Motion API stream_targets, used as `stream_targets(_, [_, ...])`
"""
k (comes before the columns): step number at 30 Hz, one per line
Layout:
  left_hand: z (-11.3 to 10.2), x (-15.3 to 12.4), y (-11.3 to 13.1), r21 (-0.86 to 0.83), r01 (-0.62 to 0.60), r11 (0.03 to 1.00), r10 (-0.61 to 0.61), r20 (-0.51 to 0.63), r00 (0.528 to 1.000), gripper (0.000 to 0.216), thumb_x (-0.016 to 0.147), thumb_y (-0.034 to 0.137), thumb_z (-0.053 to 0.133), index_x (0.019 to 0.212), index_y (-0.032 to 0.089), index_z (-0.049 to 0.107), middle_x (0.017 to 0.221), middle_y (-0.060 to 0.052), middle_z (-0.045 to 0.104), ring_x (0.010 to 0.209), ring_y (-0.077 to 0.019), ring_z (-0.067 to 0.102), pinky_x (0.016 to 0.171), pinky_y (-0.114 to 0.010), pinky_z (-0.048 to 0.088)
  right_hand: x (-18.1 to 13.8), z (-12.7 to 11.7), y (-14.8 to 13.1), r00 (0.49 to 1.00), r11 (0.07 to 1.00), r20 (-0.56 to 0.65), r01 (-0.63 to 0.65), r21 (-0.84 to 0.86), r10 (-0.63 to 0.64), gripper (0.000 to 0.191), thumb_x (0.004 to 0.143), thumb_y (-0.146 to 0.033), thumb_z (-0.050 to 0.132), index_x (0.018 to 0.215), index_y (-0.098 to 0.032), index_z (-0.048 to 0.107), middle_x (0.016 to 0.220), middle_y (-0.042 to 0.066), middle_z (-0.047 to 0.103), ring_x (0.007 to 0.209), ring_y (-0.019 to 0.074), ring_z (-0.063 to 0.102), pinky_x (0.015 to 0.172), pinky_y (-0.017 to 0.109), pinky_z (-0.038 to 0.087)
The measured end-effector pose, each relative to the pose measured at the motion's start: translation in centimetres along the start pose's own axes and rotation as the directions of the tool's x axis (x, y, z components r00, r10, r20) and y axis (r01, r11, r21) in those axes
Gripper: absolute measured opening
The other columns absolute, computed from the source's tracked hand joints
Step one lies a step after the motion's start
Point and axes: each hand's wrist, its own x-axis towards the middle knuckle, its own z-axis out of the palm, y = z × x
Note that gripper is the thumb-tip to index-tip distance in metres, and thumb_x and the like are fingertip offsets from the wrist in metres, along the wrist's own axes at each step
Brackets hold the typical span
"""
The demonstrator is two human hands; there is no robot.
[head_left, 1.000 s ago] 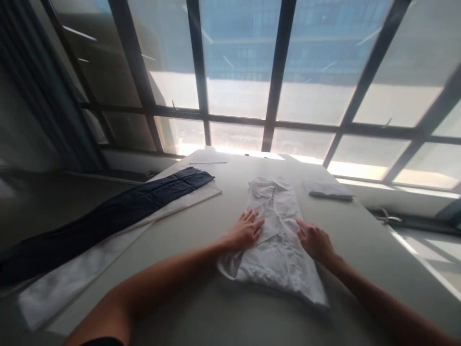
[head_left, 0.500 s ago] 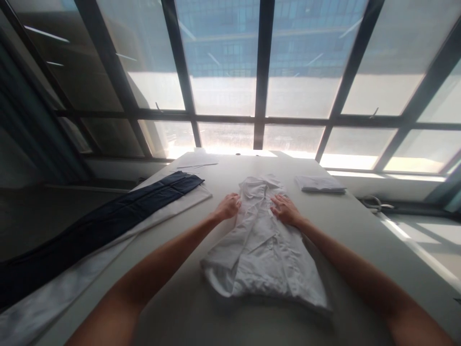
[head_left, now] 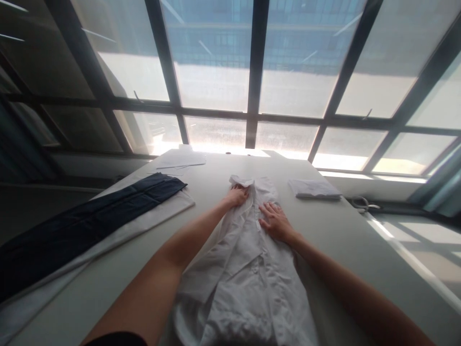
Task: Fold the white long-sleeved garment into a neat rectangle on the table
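A white shirt (head_left: pixel 245 259) lies lengthwise on the pale table (head_left: pixel 345 230), collar end away from me. My left hand (head_left: pixel 237 195) is closed on the cloth just below the collar, fingers curled into the fabric. My right hand (head_left: pixel 272 220) rests flat on the shirt's front a little nearer to me, fingers spread and pressing the cloth down. Both forearms reach out over the lower part of the shirt.
A dark navy garment (head_left: pixel 86 226) lies stretched over a white cloth (head_left: pixel 151 218) along the table's left side. A folded white garment (head_left: pixel 314 189) sits at the far right. Papers (head_left: pixel 182 161) lie at the far edge, below the large windows.
Both hands have slid up the shirt from its middle toward the collar. The left hand went from flat to gripping the cloth. The view moved closer over the shirt.
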Motion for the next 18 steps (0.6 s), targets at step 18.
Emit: stream_targets(18, [0.9,3.0,0.3,0.042,0.201,0.979,-0.204,0.087,0.975,0.056,0.107,0.045,0.043,0.159,0.025,0.042,0.172,-0.013,0.026,0.152,-0.0448,0.02,0.118,-0.071,0.012,6.4,-1.9,18.7,0.795,0.821,-0.212,-0.564,0.084,0.568,0.062,0.103,-0.047,0.04,0.162,-0.027,0.042,0.172,0.015,0.025,0.156,0.0436,0.016,0.117,0.074,0.02])
